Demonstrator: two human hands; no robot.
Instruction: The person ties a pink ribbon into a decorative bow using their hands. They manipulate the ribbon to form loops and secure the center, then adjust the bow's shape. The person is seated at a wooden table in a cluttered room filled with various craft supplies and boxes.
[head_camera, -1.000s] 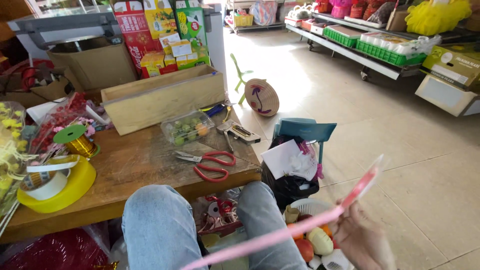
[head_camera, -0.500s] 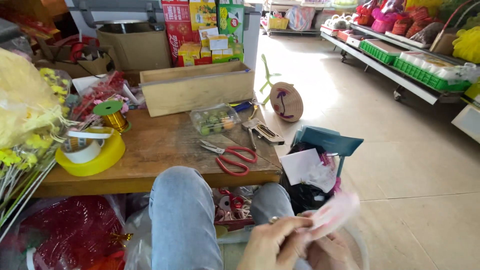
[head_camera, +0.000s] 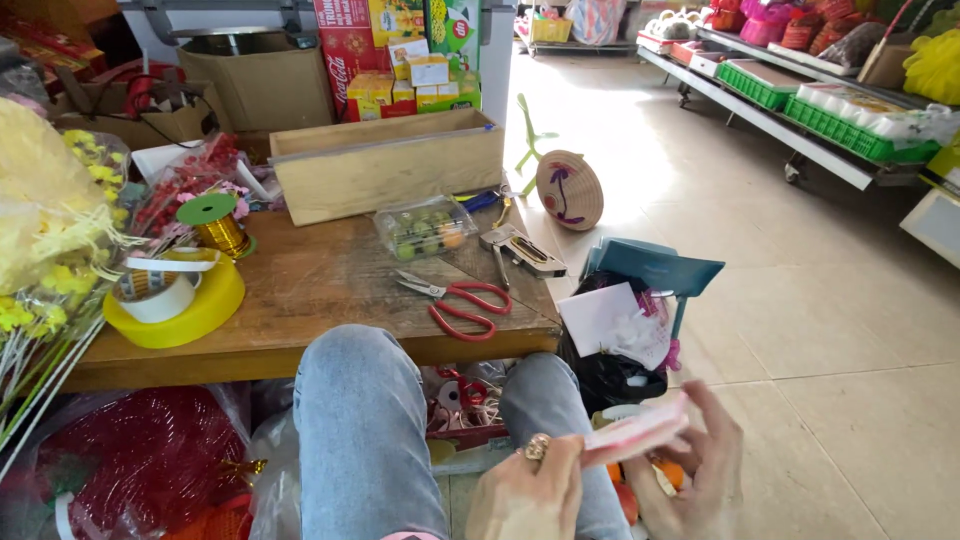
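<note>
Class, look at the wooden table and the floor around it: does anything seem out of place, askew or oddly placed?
Yes. A small woven conical hat sits on the tiled floor, propped against the wooden table's end rather than on it. The red-handled scissors lie open near the front edge. Nothing looks spilled or broken.

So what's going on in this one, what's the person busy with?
A seated person in jeans holds a pink ribbon low in front of the knees, pinched between the left hand and the right hand. On the wooden table ahead, nothing is being touched: red-handled scissors lie near the edge, beside a staple gun and a clear box of small beads. A yellow ribbon roll sits on the left, and a long wooden box stands behind.
</note>
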